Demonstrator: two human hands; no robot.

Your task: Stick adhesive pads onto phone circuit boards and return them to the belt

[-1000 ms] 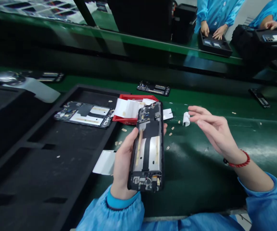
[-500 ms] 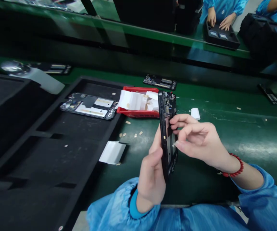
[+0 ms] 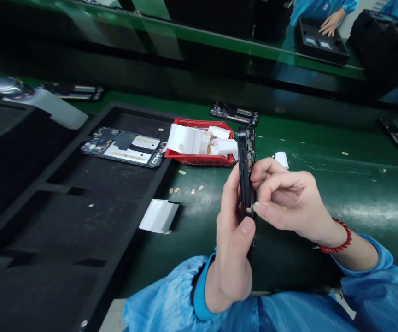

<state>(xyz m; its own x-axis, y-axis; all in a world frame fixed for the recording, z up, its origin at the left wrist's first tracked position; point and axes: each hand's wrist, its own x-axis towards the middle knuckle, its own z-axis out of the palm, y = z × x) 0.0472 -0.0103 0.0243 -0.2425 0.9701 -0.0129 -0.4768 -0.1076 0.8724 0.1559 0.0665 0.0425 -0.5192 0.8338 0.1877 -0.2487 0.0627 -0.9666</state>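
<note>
My left hand (image 3: 235, 240) is wrapped round an opened phone body (image 3: 245, 170), a black frame with its circuit board showing. The phone stands upright, almost edge-on to me, so most of its inner face is hidden. My right hand (image 3: 289, 196) is closed in a pinch at the phone's right side, thumb and fingertips by its inner face. A small tan tab (image 3: 249, 210) shows on the phone's edge near my right thumb. What those fingertips hold, if anything, I cannot make out. Behind the phone sits a red tray (image 3: 199, 161) with white paper strips (image 3: 187, 138).
At left lies a black compartment tray (image 3: 116, 240) bearing another opened phone (image 3: 125, 147). More phone bodies (image 3: 235, 113) rest along the back of the green bench. Tan scraps (image 3: 192, 191) and a white sheet (image 3: 159, 216) lie nearby. A co-worker's hand (image 3: 332, 23) is over a black box across the barrier.
The phone has turned more edge-on and shifted slightly right with my left hand. My right hand stays pinched beside it. Across the barrier, one of the co-worker's hands has left view.
</note>
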